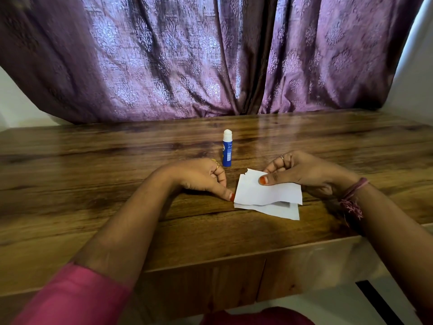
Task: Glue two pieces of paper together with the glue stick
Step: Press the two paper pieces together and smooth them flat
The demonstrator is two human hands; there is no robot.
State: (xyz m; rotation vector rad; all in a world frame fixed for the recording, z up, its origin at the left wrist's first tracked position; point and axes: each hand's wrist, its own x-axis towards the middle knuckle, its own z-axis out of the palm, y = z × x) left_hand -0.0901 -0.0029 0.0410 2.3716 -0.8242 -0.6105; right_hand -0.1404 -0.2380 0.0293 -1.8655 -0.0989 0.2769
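Two white paper pieces lie overlapped on the wooden table [93,207]. The upper piece [264,191] is torn along its far edge and is lifted a little off the lower piece [276,211]. My right hand [302,172] pinches the upper piece between thumb and fingers at its far right side. My left hand [201,177] rests on the table with fingers curled, and its thumb tip touches the papers' left edge. A blue glue stick [227,148] stands upright and uncapped, its white tip showing, just beyond my left hand.
A purple patterned curtain [210,55] hangs right behind the table's far edge. The table's near edge runs across the lower part of the view, with a drawer front [199,287] below it. White walls show at both sides.
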